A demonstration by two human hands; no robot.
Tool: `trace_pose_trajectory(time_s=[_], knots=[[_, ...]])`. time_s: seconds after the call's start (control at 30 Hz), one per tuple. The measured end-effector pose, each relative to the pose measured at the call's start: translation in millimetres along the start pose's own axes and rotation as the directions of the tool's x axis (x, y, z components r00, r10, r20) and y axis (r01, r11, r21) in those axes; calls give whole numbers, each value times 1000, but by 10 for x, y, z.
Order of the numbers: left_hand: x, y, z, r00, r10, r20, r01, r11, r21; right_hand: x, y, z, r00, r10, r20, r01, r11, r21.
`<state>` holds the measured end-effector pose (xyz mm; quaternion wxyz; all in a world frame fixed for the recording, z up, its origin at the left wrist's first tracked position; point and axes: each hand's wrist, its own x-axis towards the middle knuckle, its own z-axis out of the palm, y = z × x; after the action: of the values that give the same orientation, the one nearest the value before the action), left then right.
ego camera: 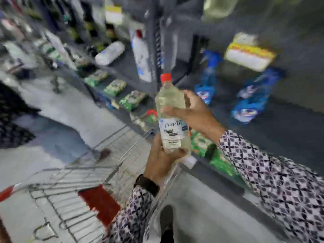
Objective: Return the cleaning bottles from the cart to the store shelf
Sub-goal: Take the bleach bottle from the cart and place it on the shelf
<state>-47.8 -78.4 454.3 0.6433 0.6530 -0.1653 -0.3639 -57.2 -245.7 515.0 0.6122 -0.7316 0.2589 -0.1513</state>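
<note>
A clear bottle (171,102) with pale yellowish liquid, a red cap and a white label is held upright in front of the shelf. My left hand (162,159) grips its base from below. My right hand (194,111) wraps its upper body from the right. The wire cart (70,186) with a red handle and red panel lies below and to the left of the bottle. The grey store shelf (280,123) runs along the right, with two blue bottles (250,100) and a white bottle (142,55) standing on it. The picture is blurred.
Green packets (133,100) line the lower shelf edge, more of them under my right sleeve. A yellow and white pack (249,53) sits at the back of the shelf. A person in dark patterned clothes (10,116) stands at the left on the grey floor.
</note>
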Motion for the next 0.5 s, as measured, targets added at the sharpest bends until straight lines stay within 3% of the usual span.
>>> trace_pose_trajectory(time_s=[0.17, 0.33, 0.5], knots=[[-481, 1003, 1025, 935, 302, 189, -327, 937, 123, -1066, -1072, -1244, 939, -271, -211, 286, 957, 43], [-1112, 1740, 1845, 821, 406, 400, -452, 892, 23, -2126, -1722, -2098, 825, -381, -418, 459, 883, 100], [-1669, 2053, 2343, 727, 463, 508, -547, 837, 20, -2989, -2044, -2572, 703, -464, -538, 571, 820, 39]])
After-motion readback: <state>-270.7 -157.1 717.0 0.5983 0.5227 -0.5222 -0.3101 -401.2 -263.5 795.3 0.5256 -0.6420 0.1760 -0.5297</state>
